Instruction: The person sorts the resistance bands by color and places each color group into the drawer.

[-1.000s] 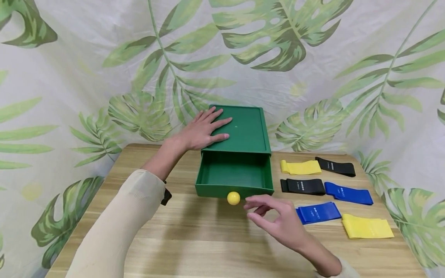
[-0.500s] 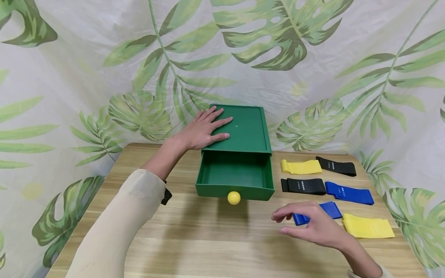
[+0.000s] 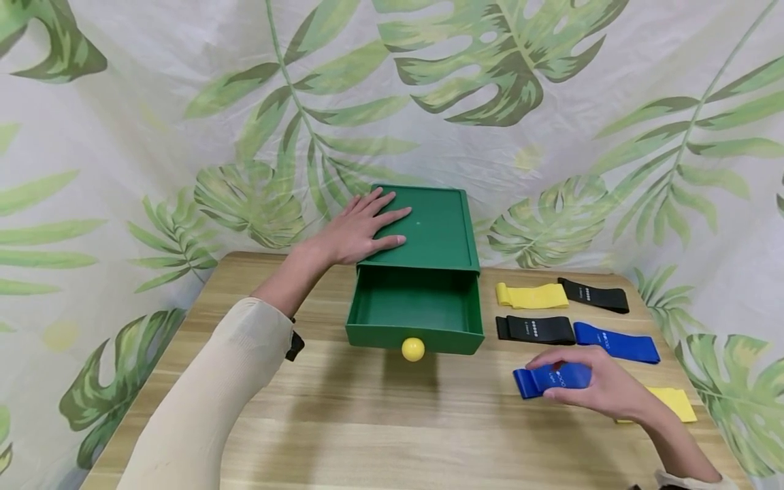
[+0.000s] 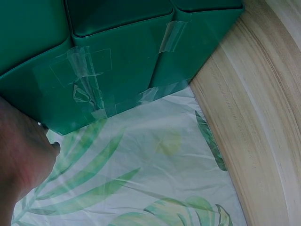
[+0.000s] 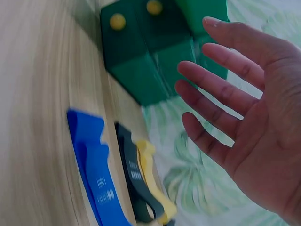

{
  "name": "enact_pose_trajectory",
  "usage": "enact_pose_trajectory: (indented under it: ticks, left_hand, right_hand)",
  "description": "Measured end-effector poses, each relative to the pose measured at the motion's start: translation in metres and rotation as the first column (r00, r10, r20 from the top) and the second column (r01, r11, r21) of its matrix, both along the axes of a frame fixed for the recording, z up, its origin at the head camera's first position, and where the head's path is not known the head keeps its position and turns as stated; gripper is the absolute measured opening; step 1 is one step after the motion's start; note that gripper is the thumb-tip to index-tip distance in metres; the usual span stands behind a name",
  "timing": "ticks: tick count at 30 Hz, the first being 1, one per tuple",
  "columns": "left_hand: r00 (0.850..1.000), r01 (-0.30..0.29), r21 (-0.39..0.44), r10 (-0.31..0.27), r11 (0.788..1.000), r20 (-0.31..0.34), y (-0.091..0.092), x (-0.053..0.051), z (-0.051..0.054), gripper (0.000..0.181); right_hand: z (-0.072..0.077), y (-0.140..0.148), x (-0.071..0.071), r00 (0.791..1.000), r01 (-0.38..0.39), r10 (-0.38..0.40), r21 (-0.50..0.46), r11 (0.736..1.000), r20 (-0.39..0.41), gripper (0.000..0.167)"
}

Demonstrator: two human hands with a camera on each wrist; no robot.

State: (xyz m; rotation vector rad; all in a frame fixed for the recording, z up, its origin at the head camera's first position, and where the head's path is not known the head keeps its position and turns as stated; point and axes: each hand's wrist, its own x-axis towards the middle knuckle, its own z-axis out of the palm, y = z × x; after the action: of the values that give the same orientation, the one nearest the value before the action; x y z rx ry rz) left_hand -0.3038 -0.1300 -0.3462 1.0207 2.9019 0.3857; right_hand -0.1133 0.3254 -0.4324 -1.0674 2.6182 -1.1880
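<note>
My left hand [image 3: 358,231] rests with spread fingers on the top of a green drawer unit [image 3: 437,224]. The unit's top drawer [image 3: 414,338] is pulled out, with a round yellow knob [image 3: 413,349] on its front and nothing visible inside. Over at the right, my right hand [image 3: 606,384] hovers above a folded blue resistance band [image 3: 551,378], thumb and fingers apart on either side of it. In the right wrist view the fingers look relaxed and hold nothing, while the blue band [image 5: 96,174] lies flat on the table.
Around the right hand lie other folded bands: a blue band [image 3: 618,342], two black bands [image 3: 539,329] and two yellow bands [image 3: 533,296]. The wooden table [image 3: 343,435] meets a leaf-patterned cloth [image 3: 343,88] behind. Clear tape [image 4: 84,66] joins the unit's stacked sections.
My right hand has moved from beside the yellow knob rightward to the near blue band. My left hand stays on the drawer unit, and the drawer remains pulled out.
</note>
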Motion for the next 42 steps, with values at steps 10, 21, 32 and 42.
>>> enact_pose_trajectory:
  ticks: [10, 21, 32, 42]
  left_hand:
    - [1.000, 0.001, -0.001, -0.001, 1.000, -0.005, 0.000, -0.001, -0.002, 0.067]
    - [1.000, -0.002, 0.005, 0.002, 1.000, -0.003, -0.002, 0.001, -0.001, 0.067]
    - [1.000, 0.012, 0.020, -0.012, 1.000, -0.007, 0.001, -0.001, -0.002, 0.067]
    - [1.000, 0.014, 0.026, -0.014, 1.000, -0.010, 0.000, 0.001, -0.003, 0.067]
  right_hand:
    - [0.003, 0.050, -0.003, 0.995, 0.096, -0.092, 0.101, 0.990, -0.041, 0.048]
    - [-0.001, 0.101, -0.002, 0.982, 0.188, -0.190, 0.167, 0.968, -0.006, 0.047]
    - [-0.019, 0.142, 0.002, 0.966, 0.251, -0.257, 0.167, 0.954, 0.016, 0.041]
    - [-0.033, 0.175, 0.002, 0.947, 0.302, -0.318, 0.222, 0.927, 0.041, 0.037]
